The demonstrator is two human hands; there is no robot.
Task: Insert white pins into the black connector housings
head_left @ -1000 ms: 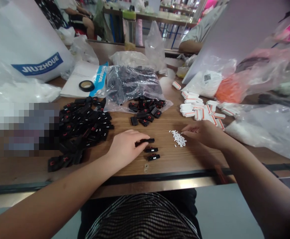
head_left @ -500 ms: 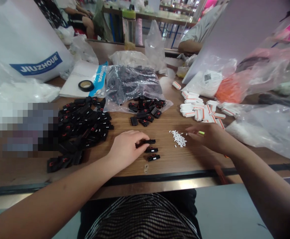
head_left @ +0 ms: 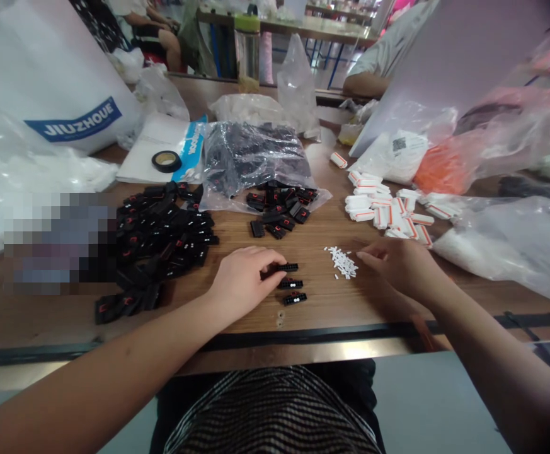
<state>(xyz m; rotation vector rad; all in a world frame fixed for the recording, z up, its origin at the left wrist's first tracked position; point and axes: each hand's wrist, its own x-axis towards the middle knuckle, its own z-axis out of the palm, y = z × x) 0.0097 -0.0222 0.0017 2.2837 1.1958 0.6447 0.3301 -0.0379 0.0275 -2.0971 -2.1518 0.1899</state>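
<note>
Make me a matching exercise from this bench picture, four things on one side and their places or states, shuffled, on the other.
1. Tape roll
2. Left hand
3. Small white pegs
4. Bottle

A. Loose pile beside the right hand
B. At the back, topped in green
C. On a white-and-blue sheet
D. Holding a black connector

Pairs: 1-C, 2-D, 3-A, 4-B.

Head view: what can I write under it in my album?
Left fingers pinch a black block, right fingers beside tiny white pieces.
</note>
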